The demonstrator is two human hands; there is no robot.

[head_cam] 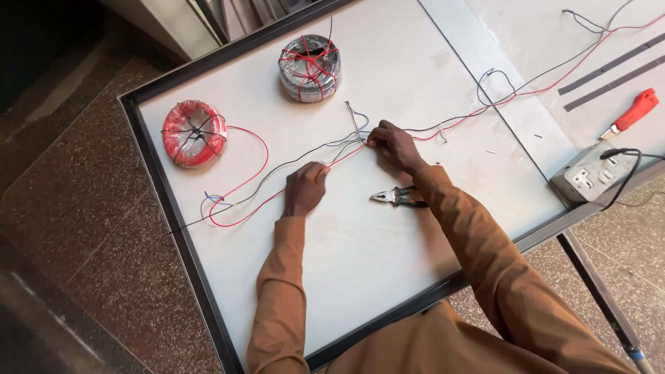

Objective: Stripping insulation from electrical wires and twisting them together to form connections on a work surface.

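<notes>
The person's left hand [305, 188] rested on the white table [360, 263], fingers curled shut around the red wire [239, 185] and the black wire [270, 181] where the 2 ran side by side. The right hand [395, 145] lay farther and to the right, its fingertips pinched together on the same 2 wires at a point where thin loose ends [355, 119] stuck up and away toward the far side. The short stretch of wire between the 2 hands ran taut and diagonal, from near-left to far-right.

To the left of the left hand, the red wire curved in a wide loop toward a red wire coil [194, 133] bound with black ties, which sat near the table's left edge. The black wire trailed off to the near-left edge of the table beside a small blue-tipped loop [215, 199]. To the right of the right hand, both wires carried on across a seam in the tabletop toward the far-right corner.

A grey wire coil [309, 68] tied with red wire stood at the far side, well apart from both hands. A pair of pliers [398, 197] with orange and black grips lay just near of the right forearm, untouched. Farther right sat a grey socket box [592, 173] with a black cable plugged in, and beyond it a red-handled tool [634, 112] and 2 dark flat strips [609, 75].
</notes>
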